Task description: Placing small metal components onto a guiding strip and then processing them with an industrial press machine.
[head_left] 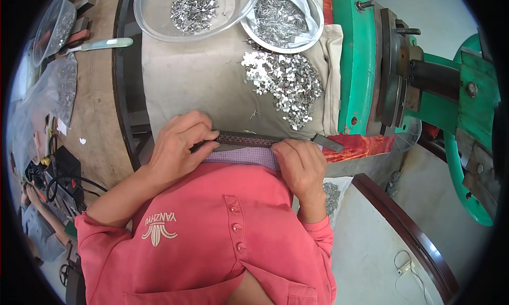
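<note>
- Showing at far left a smooth clear tub [55, 27], a crinkled translucent bag [37, 114] and a tool with a pale green handle [108, 43], near or on grained wood [98, 119].
- Gripping one end of a dark bar [246, 139] between thumb and curled fingers of the left hand [183, 138].
- Spanning the space between both sets of fingers with that bar, at the near edge of matte beige cloth [185, 87], just above purple checked fabric [241, 156].
- Looks long, straight and narrow, with a row of small repeated marks along a brownish strip.
- Heaps shiny, flat metal bits [286, 87] beyond, below a white bowl [245, 28] of slender pins [278, 19].
- Clasping the bar's other end under the bent fingers of the right hand [302, 164].
- Stands at right, rigid and scuffed: a green metal machine [350, 66].
</note>
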{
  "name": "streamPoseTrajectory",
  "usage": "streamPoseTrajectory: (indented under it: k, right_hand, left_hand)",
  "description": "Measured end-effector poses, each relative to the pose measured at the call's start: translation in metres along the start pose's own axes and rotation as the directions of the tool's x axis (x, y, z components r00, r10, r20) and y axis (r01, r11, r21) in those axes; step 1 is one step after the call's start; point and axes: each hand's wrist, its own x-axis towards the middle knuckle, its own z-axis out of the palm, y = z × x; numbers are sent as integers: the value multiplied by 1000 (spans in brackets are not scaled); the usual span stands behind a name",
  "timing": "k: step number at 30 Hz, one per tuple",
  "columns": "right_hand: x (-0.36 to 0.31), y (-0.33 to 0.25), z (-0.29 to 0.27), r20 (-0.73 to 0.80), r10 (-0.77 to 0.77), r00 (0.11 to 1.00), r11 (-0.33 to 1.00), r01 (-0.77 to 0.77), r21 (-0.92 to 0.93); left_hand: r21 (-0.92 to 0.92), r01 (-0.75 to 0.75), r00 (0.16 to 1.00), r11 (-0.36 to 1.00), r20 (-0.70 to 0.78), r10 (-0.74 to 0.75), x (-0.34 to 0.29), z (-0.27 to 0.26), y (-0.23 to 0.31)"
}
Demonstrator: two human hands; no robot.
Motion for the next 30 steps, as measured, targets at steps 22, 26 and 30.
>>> streamPoseTrajectory:
  k: [22,26,30]
  right_hand:
    - [-8,0,-1,-118,-48,992,997,41,-62]
    - [-25,12,-17,-284,88,955,991,-113,-76]
    - [-49,20,-29,-381,278,882,942,-328,-72]
  left_hand:
    - [-63,73,996,995,52,-70,8,-3,4]
    - [-47,126,990,991,75,-122,9,-7,6]
    - [-43,109,993,993,58,-107,8,-5,8]
